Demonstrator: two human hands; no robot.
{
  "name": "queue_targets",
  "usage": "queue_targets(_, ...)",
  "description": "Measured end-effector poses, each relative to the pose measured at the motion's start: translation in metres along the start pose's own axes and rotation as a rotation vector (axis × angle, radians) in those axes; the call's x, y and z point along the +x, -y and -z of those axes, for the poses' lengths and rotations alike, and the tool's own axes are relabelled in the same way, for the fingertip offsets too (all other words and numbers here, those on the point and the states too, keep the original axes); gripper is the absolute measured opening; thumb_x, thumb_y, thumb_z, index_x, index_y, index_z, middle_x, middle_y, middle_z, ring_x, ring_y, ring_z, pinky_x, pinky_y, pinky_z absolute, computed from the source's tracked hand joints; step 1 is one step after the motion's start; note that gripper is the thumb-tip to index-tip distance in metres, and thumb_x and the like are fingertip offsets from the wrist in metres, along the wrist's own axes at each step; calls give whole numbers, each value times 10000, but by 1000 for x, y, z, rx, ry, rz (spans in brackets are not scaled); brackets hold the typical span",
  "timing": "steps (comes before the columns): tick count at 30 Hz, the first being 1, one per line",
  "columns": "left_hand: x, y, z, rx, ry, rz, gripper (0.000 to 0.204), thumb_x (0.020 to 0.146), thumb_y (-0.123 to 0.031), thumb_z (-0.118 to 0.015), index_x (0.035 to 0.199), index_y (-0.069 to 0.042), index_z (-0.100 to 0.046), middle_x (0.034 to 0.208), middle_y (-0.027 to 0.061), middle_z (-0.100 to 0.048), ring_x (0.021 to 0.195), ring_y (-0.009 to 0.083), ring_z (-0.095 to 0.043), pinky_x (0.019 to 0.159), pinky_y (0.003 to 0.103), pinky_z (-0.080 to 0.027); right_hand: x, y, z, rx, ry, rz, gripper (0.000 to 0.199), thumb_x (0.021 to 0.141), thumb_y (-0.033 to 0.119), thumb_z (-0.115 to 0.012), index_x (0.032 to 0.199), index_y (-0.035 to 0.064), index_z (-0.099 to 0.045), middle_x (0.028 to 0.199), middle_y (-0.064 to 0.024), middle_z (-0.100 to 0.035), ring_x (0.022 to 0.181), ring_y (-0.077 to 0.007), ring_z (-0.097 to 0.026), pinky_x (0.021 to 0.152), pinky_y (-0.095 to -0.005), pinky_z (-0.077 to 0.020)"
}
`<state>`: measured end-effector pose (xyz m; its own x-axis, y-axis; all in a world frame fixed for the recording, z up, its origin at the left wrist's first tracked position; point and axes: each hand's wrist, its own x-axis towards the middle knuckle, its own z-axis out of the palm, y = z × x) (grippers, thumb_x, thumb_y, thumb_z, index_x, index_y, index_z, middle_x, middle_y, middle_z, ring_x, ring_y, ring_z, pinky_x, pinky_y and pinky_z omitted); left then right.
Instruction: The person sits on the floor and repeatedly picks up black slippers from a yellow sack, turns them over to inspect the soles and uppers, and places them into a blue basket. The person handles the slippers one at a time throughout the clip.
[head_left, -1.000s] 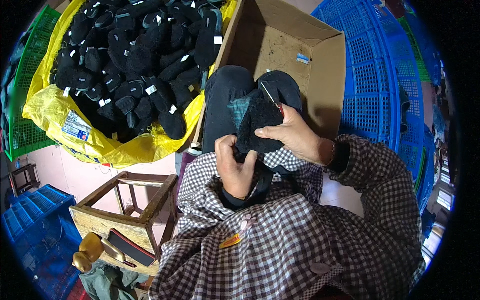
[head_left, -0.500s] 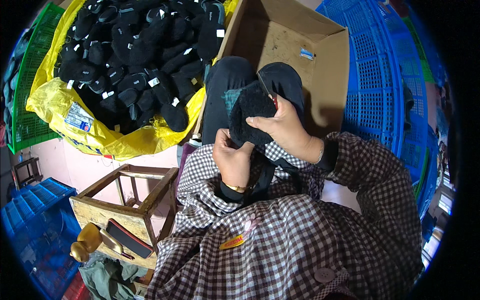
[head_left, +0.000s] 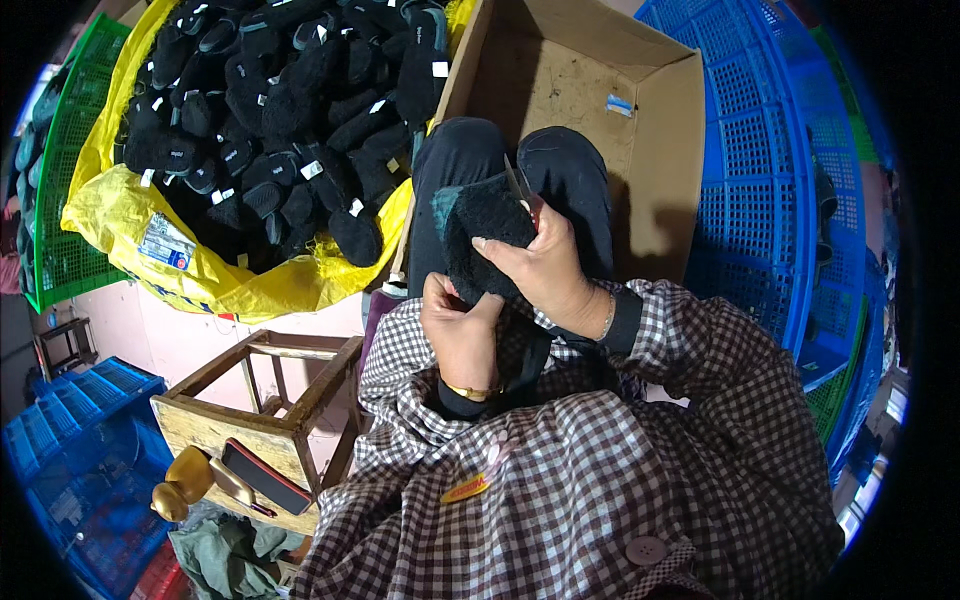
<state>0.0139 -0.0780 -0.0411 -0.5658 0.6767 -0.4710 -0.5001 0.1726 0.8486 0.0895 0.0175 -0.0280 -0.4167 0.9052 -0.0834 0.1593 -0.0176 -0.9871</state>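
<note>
A fuzzy black slipper (head_left: 480, 232) with a teal patch on its left side is held over my lap. My left hand (head_left: 462, 325) pinches its lower edge between thumb and fingers. From the right, my right hand (head_left: 550, 262) presses its thumb onto the fuzzy face. The same hand grips small scissors (head_left: 515, 182), whose thin metal blades point upward past the slipper's top right edge. Most of their handle is hidden in my palm. Beyond my knees on the left, a yellow sack (head_left: 290, 295) is heaped with similar black slippers (head_left: 290, 130) bearing white tags.
An open cardboard box (head_left: 655, 150) stands beyond my knees, with a small blue-and-white scrap inside. Blue plastic crates (head_left: 745, 150) line the right side. On the left are a wooden stool (head_left: 230, 420) with a phone-like dark object (head_left: 265, 477), a blue crate (head_left: 85, 440) and a green crate (head_left: 75, 180).
The slipper and both hands have shifted slightly to the left. The scissors' blades now look wider than the thin line seen before. My grip on both stays the same.
</note>
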Motion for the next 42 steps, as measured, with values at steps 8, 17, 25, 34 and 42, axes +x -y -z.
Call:
queue_targets(8,-32,-29,-8,315,154,-410,194,705,96,-634,718,-21,-479,695,24,-489,654,109,-494,630,238,-431,-4,-11,-18,-20,-117,32,322,752,95,-716,1038,11,-594,891,-137,-670,823,-207,-667,753,-324,-527)
queue_targets(17,8,-41,1,788,150,-576,445,733,-105,-767,1060,41,-502,957,159,-514,850,264,-535,743,335,-461,-19,9,35,-10,113,-12,401,906,249,-617,1126,-62,-494,910,-212,-638,856,-326,-641,767,-351,-502)
queue_targets(25,7,-50,-2,773,113,-454,351,682,-56,-732,969,44,-557,788,116,-554,682,203,-562,648,288,-473,-26,19,38,-501,172,41,329,859,243,-657,927,14,-430,654,-202,-603,592,-377,-626,481,-422,-481)
queue_targets(34,11,-68,-10,768,252,-480,237,647,-27,-674,816,30,-519,693,157,-497,626,282,-528,580,338,-435,-6,9,20,-462,299,-40,303,858,153,-618,992,-1,-394,718,-231,-605,677,-403,-629,545,-443,-500)
queue_targets(42,-4,-84,-29,908,367,-678,319,684,-127,-700,927,13,-547,816,201,-536,748,385,-548,670,428,-465,-18,-6,34,-196,209,113,535,934,171,-514,1373,-53,-307,1174,-287,-543,1097,-405,-544,939,-440,-425)
